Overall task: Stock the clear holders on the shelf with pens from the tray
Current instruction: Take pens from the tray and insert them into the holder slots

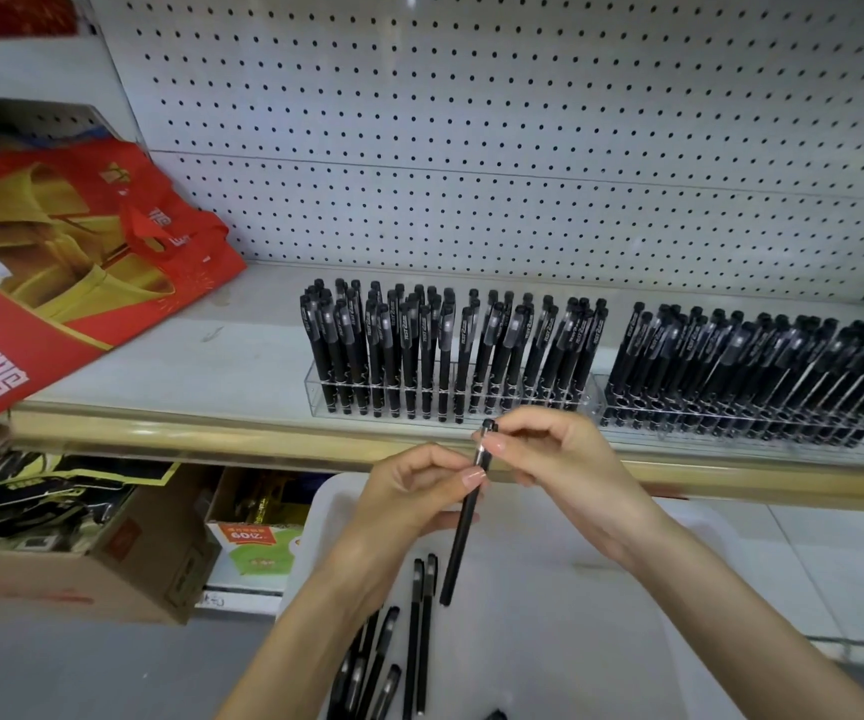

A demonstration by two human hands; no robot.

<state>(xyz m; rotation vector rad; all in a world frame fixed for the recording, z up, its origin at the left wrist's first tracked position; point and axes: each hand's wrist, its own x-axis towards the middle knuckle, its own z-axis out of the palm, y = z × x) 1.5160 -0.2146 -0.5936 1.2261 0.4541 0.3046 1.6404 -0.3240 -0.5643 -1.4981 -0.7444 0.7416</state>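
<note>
Lying on the shelf (185, 366) left of the holders (316, 393) is a red bag (81, 262); a box (118, 569) stands below. Both holders are packed with pens (409, 345). The left hand (409, 493) and right hand (562, 459) pinch one pen (463, 537) near its top, above the tray (627, 641) of loose pens (419, 641).

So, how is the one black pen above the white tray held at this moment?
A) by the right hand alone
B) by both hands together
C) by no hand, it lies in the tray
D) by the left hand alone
B: the left hand pinches the pen around its upper middle and the right hand pinches it near the top end, above the tray.
</note>
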